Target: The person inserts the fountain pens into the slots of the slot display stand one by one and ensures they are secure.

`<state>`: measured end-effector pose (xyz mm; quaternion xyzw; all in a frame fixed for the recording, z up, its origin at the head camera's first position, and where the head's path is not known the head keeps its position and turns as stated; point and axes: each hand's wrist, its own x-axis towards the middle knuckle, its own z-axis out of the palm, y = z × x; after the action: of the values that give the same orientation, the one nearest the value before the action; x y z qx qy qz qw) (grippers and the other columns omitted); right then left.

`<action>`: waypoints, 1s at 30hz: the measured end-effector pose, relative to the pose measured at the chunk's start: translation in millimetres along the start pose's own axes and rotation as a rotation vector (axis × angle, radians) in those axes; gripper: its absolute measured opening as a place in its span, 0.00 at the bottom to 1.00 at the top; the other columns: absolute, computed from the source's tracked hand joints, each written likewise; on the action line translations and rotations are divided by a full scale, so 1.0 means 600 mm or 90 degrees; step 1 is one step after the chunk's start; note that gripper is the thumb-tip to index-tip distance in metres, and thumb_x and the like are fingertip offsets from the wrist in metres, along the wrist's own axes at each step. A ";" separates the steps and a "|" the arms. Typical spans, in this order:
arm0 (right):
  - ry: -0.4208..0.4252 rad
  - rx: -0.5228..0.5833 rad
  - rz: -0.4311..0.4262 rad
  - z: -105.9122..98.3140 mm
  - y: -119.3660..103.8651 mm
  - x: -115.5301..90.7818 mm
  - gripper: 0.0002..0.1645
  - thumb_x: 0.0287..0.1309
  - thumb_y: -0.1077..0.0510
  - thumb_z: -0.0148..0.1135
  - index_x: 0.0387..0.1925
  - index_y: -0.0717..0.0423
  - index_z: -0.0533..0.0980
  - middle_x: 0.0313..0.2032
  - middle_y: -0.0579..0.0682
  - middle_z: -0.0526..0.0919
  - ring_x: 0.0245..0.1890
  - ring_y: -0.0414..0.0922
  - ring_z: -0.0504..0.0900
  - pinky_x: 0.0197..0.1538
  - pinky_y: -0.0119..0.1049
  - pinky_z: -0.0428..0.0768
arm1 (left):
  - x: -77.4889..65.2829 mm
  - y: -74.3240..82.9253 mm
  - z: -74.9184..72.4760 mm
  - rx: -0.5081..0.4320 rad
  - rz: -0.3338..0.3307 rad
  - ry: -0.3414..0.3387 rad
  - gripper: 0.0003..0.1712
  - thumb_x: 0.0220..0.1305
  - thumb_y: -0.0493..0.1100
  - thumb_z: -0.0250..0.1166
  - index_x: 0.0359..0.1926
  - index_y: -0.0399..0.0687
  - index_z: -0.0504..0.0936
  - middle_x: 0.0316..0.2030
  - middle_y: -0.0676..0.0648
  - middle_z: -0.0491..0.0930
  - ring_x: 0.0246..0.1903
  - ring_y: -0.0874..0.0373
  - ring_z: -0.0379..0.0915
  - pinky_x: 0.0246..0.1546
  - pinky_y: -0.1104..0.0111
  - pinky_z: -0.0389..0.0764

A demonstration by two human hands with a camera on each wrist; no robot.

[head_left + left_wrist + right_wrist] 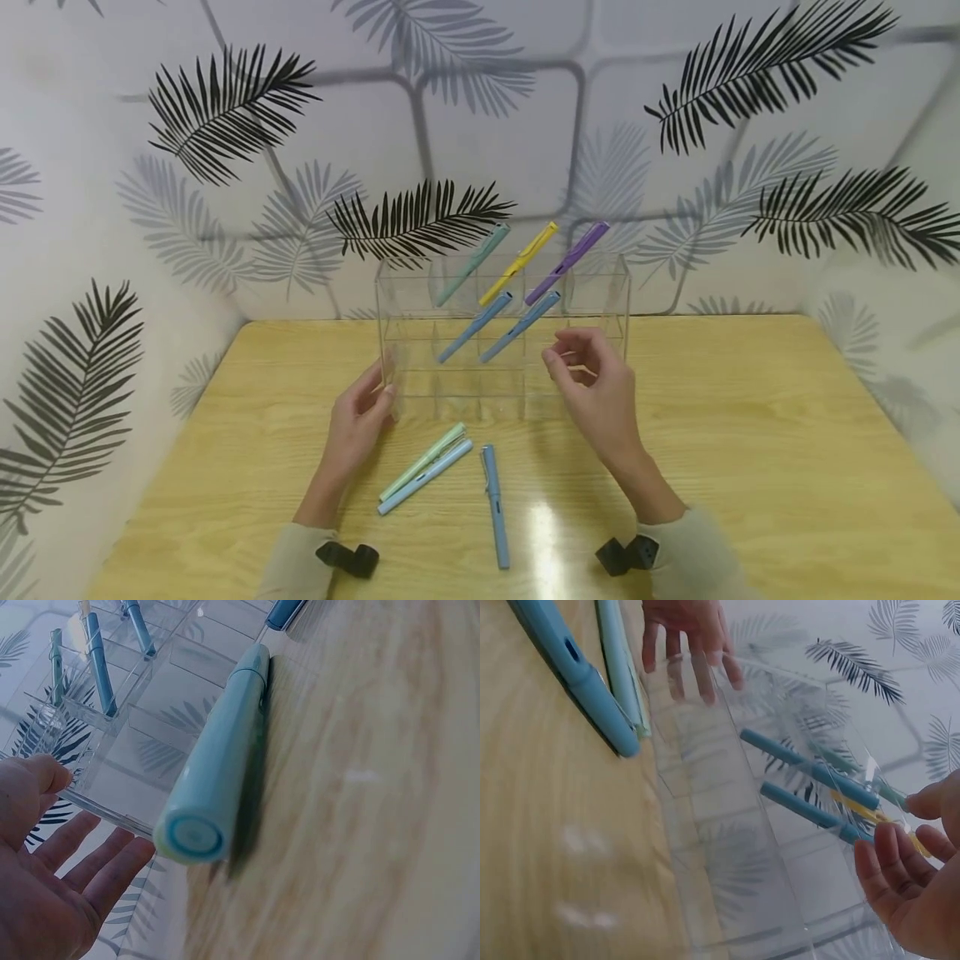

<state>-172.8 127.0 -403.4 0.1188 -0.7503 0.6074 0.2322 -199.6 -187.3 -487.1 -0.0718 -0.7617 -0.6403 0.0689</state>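
Observation:
A clear pen rack (502,408) with tiered compartments stands before me. My left hand (360,417) holds its left side, thumb at the front edge and fingers along the side panel (112,814). In front of the rack's right half is my right hand (600,392), fingers loosely bent, no pen between them. It is nearest to the right blue pen (521,327) in the lower tier; another blue pen (476,327) leans beside that one. Behind them, the upper tier holds a teal pen (472,265), a yellow pen (519,263) and a purple pen (567,263).
On the wooden table (750,467) lie a light green pen (423,462) and a light blue pen (425,477) side by side, with a darker blue pen (495,506) to their right. A leaf-patterned wall (495,142) rises behind the rack.

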 end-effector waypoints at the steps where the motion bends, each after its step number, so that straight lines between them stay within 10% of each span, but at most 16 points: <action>1: -0.014 0.004 0.015 0.000 0.009 -0.006 0.13 0.66 0.67 0.67 0.50 0.63 0.78 0.40 0.56 0.84 0.36 0.46 0.84 0.36 0.29 0.84 | 0.000 0.000 0.000 -0.001 0.000 -0.001 0.28 0.77 0.37 0.59 0.75 0.49 0.70 0.71 0.41 0.70 0.62 0.36 0.74 0.34 0.66 0.86; 30: -0.314 -0.114 0.166 0.063 0.069 -0.125 0.27 0.59 0.59 0.75 0.56 0.64 0.75 0.38 0.53 0.82 0.33 0.43 0.82 0.34 0.29 0.82 | -0.001 -0.001 -0.001 0.019 0.003 0.000 0.28 0.77 0.37 0.59 0.74 0.46 0.70 0.70 0.39 0.70 0.54 0.43 0.79 0.34 0.66 0.86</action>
<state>-134.7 92.6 -481.4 0.1447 -0.8438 0.5160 -0.0275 -199.3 -188.0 -487.9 -0.0727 -0.7708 -0.6289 0.0716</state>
